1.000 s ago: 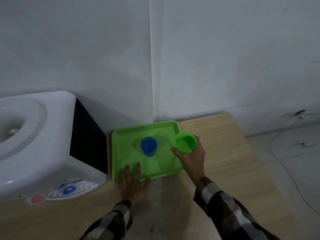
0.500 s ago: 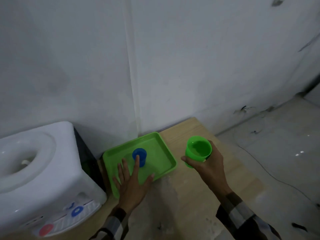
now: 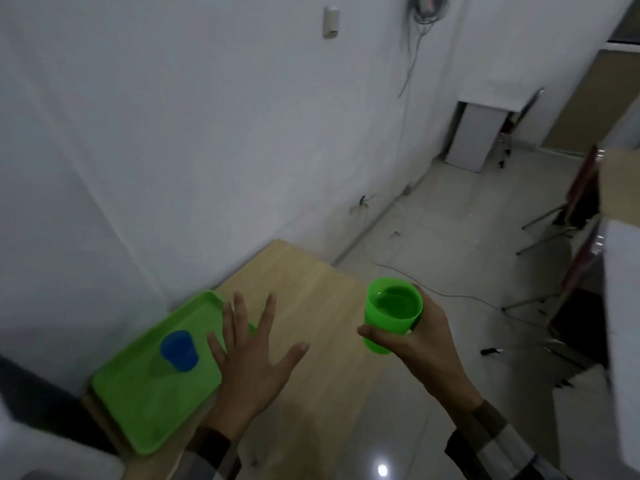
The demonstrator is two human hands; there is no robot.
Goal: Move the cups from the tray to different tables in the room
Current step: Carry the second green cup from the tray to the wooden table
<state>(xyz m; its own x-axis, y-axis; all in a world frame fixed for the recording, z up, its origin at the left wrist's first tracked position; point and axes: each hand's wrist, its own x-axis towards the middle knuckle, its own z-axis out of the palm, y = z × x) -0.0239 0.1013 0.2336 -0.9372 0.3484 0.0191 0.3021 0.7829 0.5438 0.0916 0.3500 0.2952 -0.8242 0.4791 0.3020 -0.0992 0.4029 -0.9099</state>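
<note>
A green cup point(image 3: 391, 317) is held upright in my right hand point(image 3: 419, 344), lifted off the wooden table point(image 3: 311, 289) and out past its right edge, over the floor. A blue cup point(image 3: 179, 350) stands on the green tray point(image 3: 145, 403) at the table's left, close to the wall. My left hand point(image 3: 251, 355) hovers with fingers spread over the tray's right edge, just right of the blue cup, holding nothing.
A white wall runs behind the table. The tiled floor point(image 3: 450, 244) stretches to the right, with a thin cable lying on it. Chairs with metal legs point(image 3: 554, 244) and another table edge point(image 3: 620, 181) stand at the far right. A white cabinet point(image 3: 474, 136) stands at the back.
My right hand has carried the green cup off the tray, rightward past the table edge. My view has swung right toward the room; the water dispenser has left the view. My left hand lifted slightly.
</note>
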